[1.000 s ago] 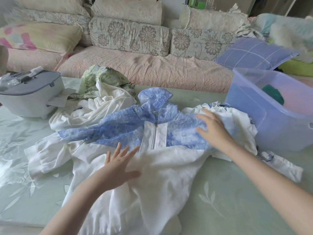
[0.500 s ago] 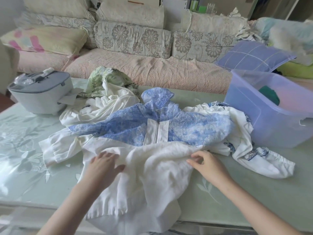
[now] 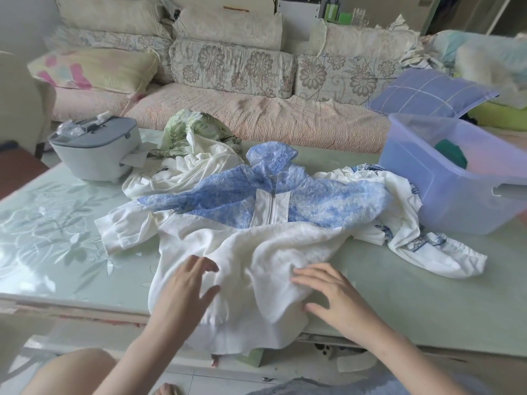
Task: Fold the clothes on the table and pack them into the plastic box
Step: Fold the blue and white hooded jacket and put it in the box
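From my seat, the jacket [image 3: 256,246] was plain white below, with a mottled blue print over the chest and hood and a white zip strip. The bench [image 3: 51,223] was pale mint with whitish leaves. The plastic box [image 3: 422,183] looked see-through lilac, with a dark green cloth [image 3: 452,155] inside. There was also a green leaf-print top [image 3: 185,132] and a white garment [image 3: 422,243] with blue motifs. The sofa cushions [image 3: 233,67] were beige with brownish flowers, and the pillow [image 3: 427,92] was purple with a pale check.
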{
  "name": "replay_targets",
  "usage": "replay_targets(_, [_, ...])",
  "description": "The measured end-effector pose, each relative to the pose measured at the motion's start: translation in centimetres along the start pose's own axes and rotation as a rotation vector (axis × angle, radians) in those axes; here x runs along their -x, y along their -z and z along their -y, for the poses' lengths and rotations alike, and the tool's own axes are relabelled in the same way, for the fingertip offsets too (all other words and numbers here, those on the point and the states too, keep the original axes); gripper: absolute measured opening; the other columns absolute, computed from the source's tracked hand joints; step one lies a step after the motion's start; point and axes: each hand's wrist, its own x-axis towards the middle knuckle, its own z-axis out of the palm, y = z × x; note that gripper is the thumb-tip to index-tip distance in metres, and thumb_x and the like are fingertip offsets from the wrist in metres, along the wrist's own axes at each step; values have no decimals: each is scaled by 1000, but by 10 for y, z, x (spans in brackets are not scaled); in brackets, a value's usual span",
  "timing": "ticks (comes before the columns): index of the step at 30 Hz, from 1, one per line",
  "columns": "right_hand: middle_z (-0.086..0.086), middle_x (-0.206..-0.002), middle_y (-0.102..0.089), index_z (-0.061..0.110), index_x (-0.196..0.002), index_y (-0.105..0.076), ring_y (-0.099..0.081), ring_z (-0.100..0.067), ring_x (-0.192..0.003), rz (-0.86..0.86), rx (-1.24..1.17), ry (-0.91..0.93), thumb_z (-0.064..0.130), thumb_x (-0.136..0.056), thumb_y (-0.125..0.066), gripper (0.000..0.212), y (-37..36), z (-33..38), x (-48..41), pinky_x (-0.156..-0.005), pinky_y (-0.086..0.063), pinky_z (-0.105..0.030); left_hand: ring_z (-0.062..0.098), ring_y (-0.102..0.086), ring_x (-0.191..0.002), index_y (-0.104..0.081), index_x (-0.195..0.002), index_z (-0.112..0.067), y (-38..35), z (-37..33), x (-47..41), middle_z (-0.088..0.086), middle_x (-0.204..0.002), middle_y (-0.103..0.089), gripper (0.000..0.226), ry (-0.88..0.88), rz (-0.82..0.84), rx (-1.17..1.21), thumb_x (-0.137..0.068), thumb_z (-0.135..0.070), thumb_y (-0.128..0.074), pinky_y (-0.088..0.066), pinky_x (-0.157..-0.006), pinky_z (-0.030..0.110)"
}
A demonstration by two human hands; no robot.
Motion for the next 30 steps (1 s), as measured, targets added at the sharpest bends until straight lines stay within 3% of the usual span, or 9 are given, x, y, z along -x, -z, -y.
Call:
replay_targets(4, [20,-105,-64,28,-91,-74,-46,3,-107,-146,-8,-8,24,-75,-73,16,-11,5,-1,-99,-42,-32,14,-55,-94,-55,-95,-25,-13,-12,19,-13,-98,-52,28,28,55,79,-78,-37,-73,-40,-73,25])
replay_targets(8, [9,-100,-70,24,-89,-72,-53,2,-106,-200,-2,-124,25,-87,-64,8,-10,19,-4,-90,-45,-30,13,-49,-96,-50,-107,-30,-19,-5,29,-17,-109,-45,72,-19,196,-59,-52,-76,-60,-38,-90,32])
replay_targets(10, [8,-98,-67,28,-94,-69,-62,-8,-93,-229,-45,-219,25,-91,-61,9,-6,25,-5,-73,-43,-27,15,-52,-100,-54,-106,-29,-26,0,32,-13,-111,-51,77,-118,194,-218,-44,-72,-63,-37,-96,38])
replay_targets(13, [8,-89,-67,27,-94,-69,-62,-14,-82,-298,0,-223,27,-91,-61,8,4,29,-6,-68,-42,-28,22,-59,-93,-60,-94,-25,-28,5,28,-7,-98,-57,57,-110,119,-205,-45,-39,-86,-43,-90,41])
replay_targets(18, [4,-80,-68,33,-88,-70,-57,-15,-85,-203,-20,-170,37,-89,-61,9,39,22,-3,-74,-49,-36,25,-64,-71,-71,-72,-17,-5,14,16,-2,-72,-69,18,-78,-17,-45,-69,-34,-68,-38,-71,30])
replay_targets(22, [11,-86,-59,36,-80,-67,-44,-6,-105,145,122,-261,51,-87,-57,19,56,14,-2,-102,-33,-32,7,-60,-100,-74,-91,-31,25,24,9,-12,-97,-71,10,-27,120,196,-85,-29,-66,-43,-89,25])
replay_targets(24, [10,-94,-59,29,-92,-70,-49,-12,-107,42,120,-261,47,-89,-56,23,53,6,-2,-102,-32,-32,0,-59,-102,-71,-97,-37,29,21,9,-17,-105,-67,16,-7,187,293,-88,-34,-58,-41,-88,16])
replay_targets(27, [3,-111,-59,20,-112,-66,-51,-19,-111,-233,17,-423,41,-92,-55,31,51,-5,-1,-91,-41,-34,24,-49,-124,-65,-118,-26,21,25,3,4,-133,-55,28,28,2,98,-92,-23,-59,-36,-102,34])
replay_targets(30, [-4,-112,-63,12,-117,-58,-48,-28,-112,-172,218,-694,55,-90,-49,51,43,-19,1,-88,-40,-37,27,-19,-144,-38,-144,-26,17,26,-6,8,-157,-18,52,103,158,-106,-94,-36,-52,-20,-114,39])
